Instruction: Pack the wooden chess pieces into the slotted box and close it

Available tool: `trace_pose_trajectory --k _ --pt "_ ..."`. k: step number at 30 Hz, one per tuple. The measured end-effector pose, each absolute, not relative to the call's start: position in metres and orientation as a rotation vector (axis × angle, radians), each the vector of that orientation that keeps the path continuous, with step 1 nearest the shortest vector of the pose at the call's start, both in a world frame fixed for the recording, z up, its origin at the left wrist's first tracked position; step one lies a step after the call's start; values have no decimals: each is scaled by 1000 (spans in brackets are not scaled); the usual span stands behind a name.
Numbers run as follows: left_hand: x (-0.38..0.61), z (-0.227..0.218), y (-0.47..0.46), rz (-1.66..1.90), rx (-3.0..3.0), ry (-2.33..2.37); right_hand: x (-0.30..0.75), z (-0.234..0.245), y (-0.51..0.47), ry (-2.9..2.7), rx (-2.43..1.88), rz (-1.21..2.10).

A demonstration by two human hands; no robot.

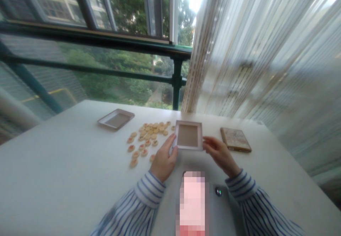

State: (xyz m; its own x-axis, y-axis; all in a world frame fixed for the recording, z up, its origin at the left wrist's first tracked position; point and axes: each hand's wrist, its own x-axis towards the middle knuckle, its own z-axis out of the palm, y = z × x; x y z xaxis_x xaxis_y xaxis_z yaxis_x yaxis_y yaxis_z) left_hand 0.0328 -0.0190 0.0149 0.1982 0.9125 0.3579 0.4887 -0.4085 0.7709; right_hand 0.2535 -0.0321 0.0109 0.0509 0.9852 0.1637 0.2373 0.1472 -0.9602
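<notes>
My left hand [164, 159] grips a shallow rectangular box [189, 148] by its left side, thumb on the near edge. The box is tilted so that its open, brown-bottomed inside faces me, and nothing lies in it. At its right edge the fingertips of my right hand [220, 153] are closed against the rim. Left of the box, several round wooden chess pieces [147, 135] with red or dark markings are spread on the white table [80, 172], some bunched together and others loose nearer to me.
A second shallow tray [117, 119] lies at the back left, beyond the pieces. A flat, book-like brown case [236, 139] rests to the right of my right hand. Behind the table are a window with a green railing [119, 73] and a string curtain [247, 51].
</notes>
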Motion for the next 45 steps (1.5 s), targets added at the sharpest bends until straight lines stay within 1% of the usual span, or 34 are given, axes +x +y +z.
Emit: trace_pose_trajectory --k 5,14,23,34,45 --pt "39 15 -16 1008 2001 1355 258 3 -37 -1357 -1315 889" --pt "49 0 -13 946 1957 1344 266 -10 -45 -1365 -1403 828" --pt "47 -29 -15 996 1959 1138 267 -19 -57 -1441 -1494 793" --pt "48 -41 -19 1004 1921 1077 273 -22 -62 -1485 -1557 782" --pt "46 -44 -19 974 1918 1074 274 -21 -63 -1543 -1630 681"
